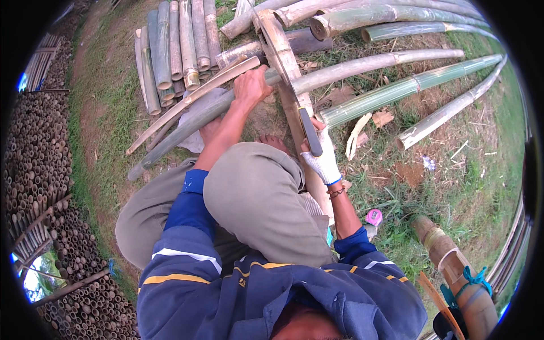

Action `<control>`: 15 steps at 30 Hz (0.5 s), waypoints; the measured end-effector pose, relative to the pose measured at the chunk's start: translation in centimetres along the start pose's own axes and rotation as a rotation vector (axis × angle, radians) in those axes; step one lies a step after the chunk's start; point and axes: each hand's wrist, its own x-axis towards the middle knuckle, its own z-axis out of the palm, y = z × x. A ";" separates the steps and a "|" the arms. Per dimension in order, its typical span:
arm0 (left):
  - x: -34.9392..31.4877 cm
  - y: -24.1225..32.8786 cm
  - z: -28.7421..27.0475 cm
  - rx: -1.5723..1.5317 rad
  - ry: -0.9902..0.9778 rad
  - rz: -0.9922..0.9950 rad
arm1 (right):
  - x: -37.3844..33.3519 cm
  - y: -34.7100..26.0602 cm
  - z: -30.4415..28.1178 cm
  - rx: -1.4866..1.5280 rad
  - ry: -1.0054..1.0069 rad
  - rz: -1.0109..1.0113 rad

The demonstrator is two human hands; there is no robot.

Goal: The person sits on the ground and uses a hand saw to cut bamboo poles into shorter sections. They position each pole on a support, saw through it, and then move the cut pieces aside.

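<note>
My bare left hand (252, 88) is closed over a bamboo pole (195, 120), pressing it down just left of a hand saw. My right hand (321, 156), in a white glove, grips the dark handle (310, 133) of that saw. Its blade (280, 65) points away from me and crosses the pole, whose paler length (374, 65) extends to the right. Whether the teeth have entered the bamboo cannot be made out. Beneath the saw runs a thick bamboo beam (313, 184). A split bamboo strip (190, 102) lies beside the pole, near my left forearm.
Cut bamboo lengths (173, 42) are stacked at the far left. Long poles (396, 17) lie at the far right, with a green pole (408, 88) nearer. A pink tape measure (374, 216) rests on the grass. Upright bamboo (462, 272) stands at the near right. My bare foot (276, 141) is beside the beam.
</note>
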 end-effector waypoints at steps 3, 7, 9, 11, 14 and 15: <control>0.4 -1.3 -2.4 -0.096 -0.118 -0.005 | 0.3 0.2 0.0 0.124 -0.008 0.078; -0.6 -1.9 -4.5 -0.081 -0.220 0.072 | 0.1 1.3 1.2 0.098 0.017 0.002; -0.3 -0.2 -5.0 -0.083 -0.275 0.157 | -0.5 2.7 0.8 0.127 0.047 0.071; -1.0 1.1 -5.8 -0.065 -0.324 0.194 | -0.4 4.2 0.8 0.093 0.057 0.090; -2.9 0.8 -7.5 0.027 -0.354 0.285 | -0.1 4.2 1.1 0.088 0.006 0.069; -3.9 0.2 -8.5 0.056 -0.376 0.303 | 0.1 3.6 1.5 0.094 -0.018 0.054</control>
